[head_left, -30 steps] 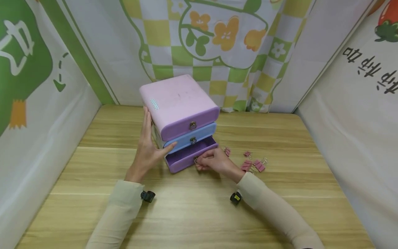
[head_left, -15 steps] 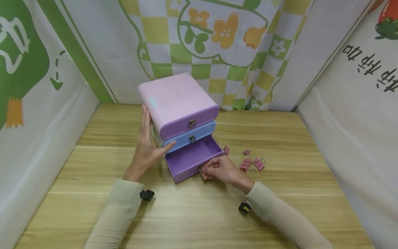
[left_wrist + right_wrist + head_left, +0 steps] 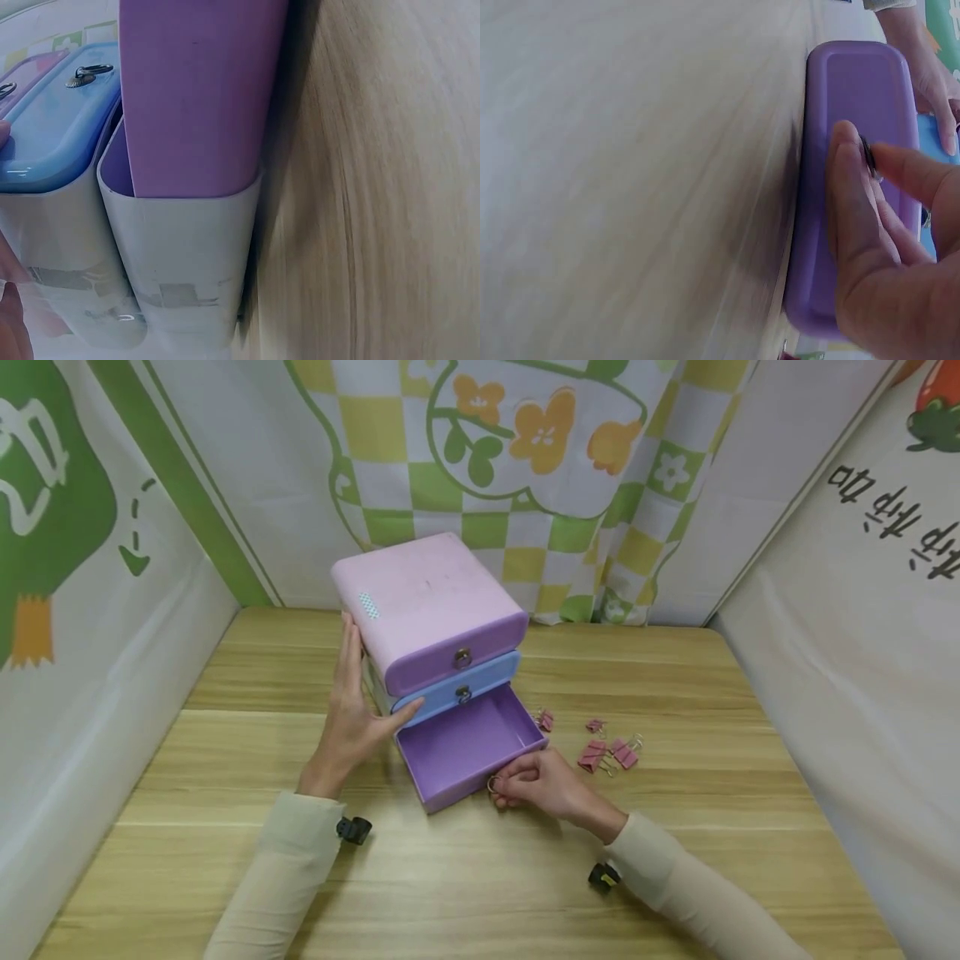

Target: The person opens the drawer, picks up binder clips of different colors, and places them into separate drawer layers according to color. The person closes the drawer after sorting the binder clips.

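Note:
A small three-tier drawer box with a pink top stands on the table. Its bottom purple drawer is pulled well out, and nothing shows inside it. The upper purple drawer and the blue middle drawer are closed. My right hand pinches the ring pull of the bottom drawer between thumb and fingers. My left hand rests along the box's left side with straight fingers, its thumb against the blue drawer front. The left wrist view shows the bottom drawer sticking out of its grey-white casing.
Several pink binder clips lie on the wooden table right of the box, one of them close to the open drawer's corner. Behind the table hangs a checked curtain, with printed fabric walls on both sides.
My right hand has drawn the bottom drawer farther out by its ring, toward me and slightly right, so more of its inside shows. My left hand has stayed on the box.

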{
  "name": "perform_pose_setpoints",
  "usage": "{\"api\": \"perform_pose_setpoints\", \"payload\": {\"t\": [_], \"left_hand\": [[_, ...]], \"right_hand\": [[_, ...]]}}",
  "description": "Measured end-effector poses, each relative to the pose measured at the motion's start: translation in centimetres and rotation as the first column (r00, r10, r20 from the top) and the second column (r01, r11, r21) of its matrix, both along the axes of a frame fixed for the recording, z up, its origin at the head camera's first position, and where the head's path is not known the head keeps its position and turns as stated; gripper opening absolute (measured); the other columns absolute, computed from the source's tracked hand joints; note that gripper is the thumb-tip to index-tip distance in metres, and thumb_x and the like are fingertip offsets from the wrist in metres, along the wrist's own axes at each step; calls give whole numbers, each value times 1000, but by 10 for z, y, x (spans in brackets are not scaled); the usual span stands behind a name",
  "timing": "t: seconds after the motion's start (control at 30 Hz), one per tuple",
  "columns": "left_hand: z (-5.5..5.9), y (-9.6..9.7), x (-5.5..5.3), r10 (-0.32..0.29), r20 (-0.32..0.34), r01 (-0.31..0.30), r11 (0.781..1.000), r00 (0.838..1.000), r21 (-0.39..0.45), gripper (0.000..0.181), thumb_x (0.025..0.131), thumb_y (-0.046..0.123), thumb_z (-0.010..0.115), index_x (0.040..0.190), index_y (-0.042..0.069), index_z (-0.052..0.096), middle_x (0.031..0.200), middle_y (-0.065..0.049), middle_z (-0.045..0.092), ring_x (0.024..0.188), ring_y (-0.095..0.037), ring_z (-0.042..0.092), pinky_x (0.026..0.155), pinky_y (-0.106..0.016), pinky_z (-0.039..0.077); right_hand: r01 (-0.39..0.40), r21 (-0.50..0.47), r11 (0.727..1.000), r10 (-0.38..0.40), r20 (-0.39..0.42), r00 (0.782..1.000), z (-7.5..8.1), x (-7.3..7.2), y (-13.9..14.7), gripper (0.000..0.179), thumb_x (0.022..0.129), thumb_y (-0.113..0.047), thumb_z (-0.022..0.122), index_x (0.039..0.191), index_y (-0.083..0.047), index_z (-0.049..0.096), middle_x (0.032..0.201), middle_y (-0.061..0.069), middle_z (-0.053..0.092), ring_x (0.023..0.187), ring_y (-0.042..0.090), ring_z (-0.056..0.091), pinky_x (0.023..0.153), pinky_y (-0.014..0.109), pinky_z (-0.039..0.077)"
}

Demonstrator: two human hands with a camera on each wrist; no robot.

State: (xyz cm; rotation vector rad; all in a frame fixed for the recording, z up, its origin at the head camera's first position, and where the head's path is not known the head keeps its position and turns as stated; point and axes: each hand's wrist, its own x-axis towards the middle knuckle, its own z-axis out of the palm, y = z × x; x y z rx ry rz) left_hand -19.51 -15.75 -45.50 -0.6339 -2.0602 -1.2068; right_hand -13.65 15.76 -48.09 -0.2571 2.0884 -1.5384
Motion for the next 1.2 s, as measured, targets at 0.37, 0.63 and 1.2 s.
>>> {"api": "perform_pose_setpoints", "payload": {"t": [0.37,0.63,1.2], "left_hand": [[5,-13,1,35,15,-35,998,999,-47,112,87,58,70,170,8,14,179,-13,13,166,-32,16,136,-59,19],[21,-16,-10,30,-48,-24,993,998,113,85,95,45,49,166,6,28,175,-12,28,163,-33,26,138,-52,17],[38,-8,-33,7,-102,4,994,995,109,67,93,24,50,156,-1,47,165,-19,46,156,-37,39,136,-42,27]], "right_hand": [[-242,266,933,295,-180,938,36,-20,46,28,96,-20,76,116,0,79,111,10,81,93,9,73,79,19,62],[-229,473,851,374,-238,896,86,-47,73,29,97,-16,74,116,5,77,100,13,82,83,18,76,74,29,65],[-185,694,696,564,-368,739,78,-120,54,36,95,-9,75,127,7,71,122,23,76,110,34,77,99,43,65]]}}
